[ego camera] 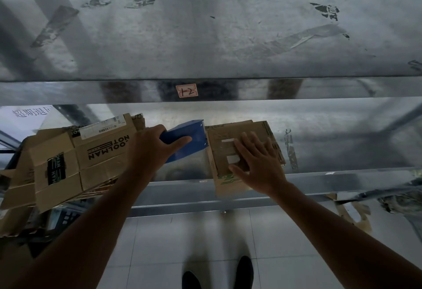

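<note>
left grip [155, 149] curled round blue divider [194, 133] on the shelf [342, 177] | right grip [258, 165] flat, fingers spread, pressing cardboard sheet [228, 133] just right of divider | flattened boxes [68, 163] stacked at left

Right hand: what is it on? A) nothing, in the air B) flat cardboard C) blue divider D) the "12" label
B: the right hand lies with fingers spread on the flat cardboard, while the left hand grips the blue divider.

The blue box [196, 133] lies partly hidden under the left hand [150, 149].
</note>
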`<move>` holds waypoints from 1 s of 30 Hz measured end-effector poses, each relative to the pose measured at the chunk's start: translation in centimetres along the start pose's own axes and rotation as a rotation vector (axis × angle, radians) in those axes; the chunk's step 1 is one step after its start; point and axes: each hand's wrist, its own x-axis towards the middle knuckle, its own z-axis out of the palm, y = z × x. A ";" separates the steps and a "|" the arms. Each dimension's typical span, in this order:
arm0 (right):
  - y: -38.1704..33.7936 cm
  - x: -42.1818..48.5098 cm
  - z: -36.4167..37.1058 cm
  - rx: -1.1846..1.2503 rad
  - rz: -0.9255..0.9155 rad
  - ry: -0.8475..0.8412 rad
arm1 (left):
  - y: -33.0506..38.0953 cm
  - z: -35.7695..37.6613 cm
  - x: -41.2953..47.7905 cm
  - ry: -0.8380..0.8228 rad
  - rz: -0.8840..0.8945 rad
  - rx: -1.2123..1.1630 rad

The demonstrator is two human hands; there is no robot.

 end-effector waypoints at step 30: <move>-0.7 4.3 -1.6 0.198 0.120 -0.022 | -2.5 -0.9 -1.0 0.027 0.049 -0.014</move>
